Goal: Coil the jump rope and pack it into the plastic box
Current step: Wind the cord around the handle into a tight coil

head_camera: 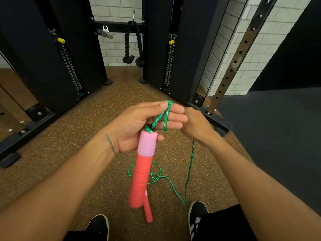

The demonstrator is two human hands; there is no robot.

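Note:
My left hand (139, 124) is held out palm up, with a loop of the green jump rope (166, 112) wound over its fingers and pinched under the thumb. A pink and red handle (143, 167) hangs down from that hand. My right hand (194, 126) is behind the left fingers, curled round the rope, which drops from it to the floor. The second red handle (147, 211) lies on the floor between my shoes, with loose green rope (156, 176) beside it. No plastic box is in view.
A black cable machine with weight stacks (69, 66) stands ahead, a black rope attachment (133, 44) hanging in its middle. Its base bars (26, 126) run along the speckled brown floor. A dark mat (278, 136) lies on the right. My black shoes (196, 216) are below.

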